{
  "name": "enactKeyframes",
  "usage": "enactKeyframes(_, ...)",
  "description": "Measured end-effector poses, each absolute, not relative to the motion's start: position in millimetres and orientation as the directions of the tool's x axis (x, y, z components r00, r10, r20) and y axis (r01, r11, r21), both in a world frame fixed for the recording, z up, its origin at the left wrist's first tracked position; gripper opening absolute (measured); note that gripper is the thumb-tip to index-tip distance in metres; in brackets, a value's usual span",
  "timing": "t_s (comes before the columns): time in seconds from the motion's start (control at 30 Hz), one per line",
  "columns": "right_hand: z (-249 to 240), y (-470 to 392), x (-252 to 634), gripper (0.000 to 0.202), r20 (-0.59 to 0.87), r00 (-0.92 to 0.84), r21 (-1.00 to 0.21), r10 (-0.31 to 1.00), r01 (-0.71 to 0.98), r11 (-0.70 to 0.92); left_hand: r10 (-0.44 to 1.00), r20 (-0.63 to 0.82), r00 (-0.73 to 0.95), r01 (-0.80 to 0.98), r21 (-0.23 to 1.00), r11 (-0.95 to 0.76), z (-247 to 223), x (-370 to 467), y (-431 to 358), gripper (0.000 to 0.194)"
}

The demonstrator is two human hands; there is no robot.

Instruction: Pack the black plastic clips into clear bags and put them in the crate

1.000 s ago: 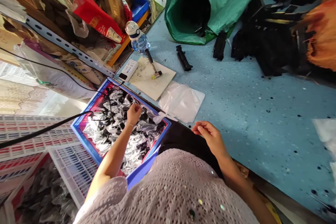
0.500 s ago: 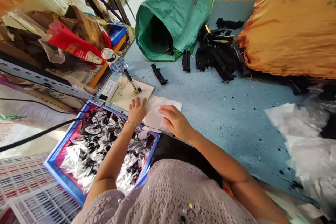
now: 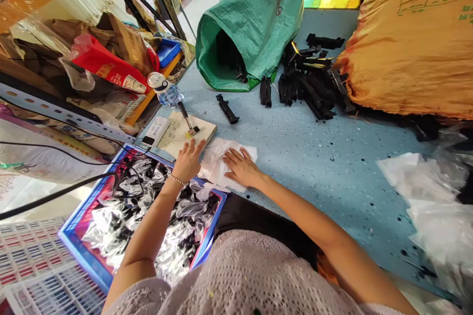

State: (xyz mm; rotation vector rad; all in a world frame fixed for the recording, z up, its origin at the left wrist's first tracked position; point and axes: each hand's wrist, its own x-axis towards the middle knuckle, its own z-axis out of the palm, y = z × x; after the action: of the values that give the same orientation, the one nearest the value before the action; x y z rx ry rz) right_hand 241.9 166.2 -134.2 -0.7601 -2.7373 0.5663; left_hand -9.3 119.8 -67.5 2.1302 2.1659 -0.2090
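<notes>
Flat on the blue table lies a thin white plastic bag (image 3: 213,160), close to the front edge. My right hand (image 3: 242,166) rests on it with the fingers spread. My left hand (image 3: 187,160) is open at the bag's left side, its fingertips by the near edge of a pale board (image 3: 173,140). On that board sits a small tool with a black handle (image 3: 185,112) and a yellowish head. A single black plastic part (image 3: 226,109) lies beyond the bag. Below my left forearm, a blue-rimmed crate (image 3: 86,206) holds many clear bags with black pieces inside.
A green woven sack (image 3: 258,34) lies with its mouth toward me. Beside it are piled black parts (image 3: 310,88) and a large orange sack (image 3: 410,44). White bags (image 3: 417,177) lie at right. A water bottle (image 3: 166,89) and shelving (image 3: 66,103) stand at left.
My right hand has flattened and spread its fingers on the bag. My left hand has shifted slightly left and down. The whole view has tilted a little.
</notes>
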Motion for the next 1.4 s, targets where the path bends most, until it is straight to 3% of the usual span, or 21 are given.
enactKeyframes(0.13, -136, 177, 223, 0.060, 0.129, -0.842, -0.458, 0.524, 0.418, 0.785, 0.993, -0.120, 0.013, 0.998, 0.061, -0.006, -62, -17, 120, 0.090)
enactKeyframes(0.33, -139, 186, 218, 0.052, 0.189, -0.821, -0.483, 0.539, 0.400, 0.779, 0.991, -0.136, 0.004, 1.000, -0.010, -0.005, -80, 0, 111, 0.076)
enactKeyframes(0.43, -144, 189, 247, 0.042, 0.273, -0.756, -0.520, 0.595, 0.404, 0.753, 0.992, -0.126, 0.008, 1.000, 0.012, -0.007, -88, 2, 106, 0.073)
enactKeyframes(0.5, -148, 189, 276, 0.037, 0.330, -0.678, -0.567, 0.657, 0.414, 0.712, 0.997, -0.069, 0.040, 0.993, 0.117, -0.031, -88, 3, 115, 0.069)
enactKeyframes(0.6, -154, 187, 320, 0.036, 0.361, -0.529, -0.641, 0.768, 0.458, 0.616, 0.996, 0.056, 0.074, 0.908, 0.408, -0.090, -81, 14, 163, 0.054)
enactKeyframes(0.67, -156, 183, 342, 0.033, 0.351, -0.449, -0.675, 0.822, 0.488, 0.554, 0.994, 0.092, -0.054, 0.796, 0.605, -0.012, -73, 30, 217, 0.052)
enactKeyframes(0.73, -157, 177, 356, 0.031, 0.336, -0.409, -0.699, 0.848, 0.495, 0.516, 0.958, 0.024, -0.287, 0.664, 0.726, 0.180, -66, 49, 277, 0.069)
enactKeyframes(0.83, -154, 167, 368, 0.030, 0.317, -0.395, -0.729, 0.862, 0.480, 0.488, 0.881, -0.141, -0.452, 0.530, 0.752, 0.392, -62, 80, 343, 0.094)
enactKeyframes(0.97, -138, 159, 388, 0.032, 0.255, -0.302, -0.766, 0.919, 0.517, 0.382, 0.924, -0.230, -0.304, 0.506, 0.783, 0.361, -69, 126, 345, 0.082)
enactKeyframes(1.07, -114, 167, 403, 0.037, 0.264, -0.227, -0.758, 0.937, 0.552, 0.347, 0.962, -0.268, -0.044, 0.412, 0.873, 0.262, -75, 164, 291, 0.078)
enactKeyframes(1.2, -84, 199, 413, 0.047, 0.359, -0.224, -0.587, 0.906, 0.700, 0.406, 0.926, -0.187, 0.328, 0.092, 0.982, 0.166, -67, 207, 210, 0.085)
enactKeyframes(1.27, -76, 213, 413, 0.050, 0.330, -0.263, -0.522, 0.907, 0.749, 0.408, 0.919, -0.172, 0.354, 0.040, 0.985, 0.169, -59, 220, 188, 0.081)
enactKeyframes(1.4, -73, 200, 403, 0.054, 0.203, -0.284, -0.586, 0.937, 0.731, 0.349, 0.963, -0.171, 0.209, 0.024, 0.985, 0.170, -48, 231, 186, 0.071)
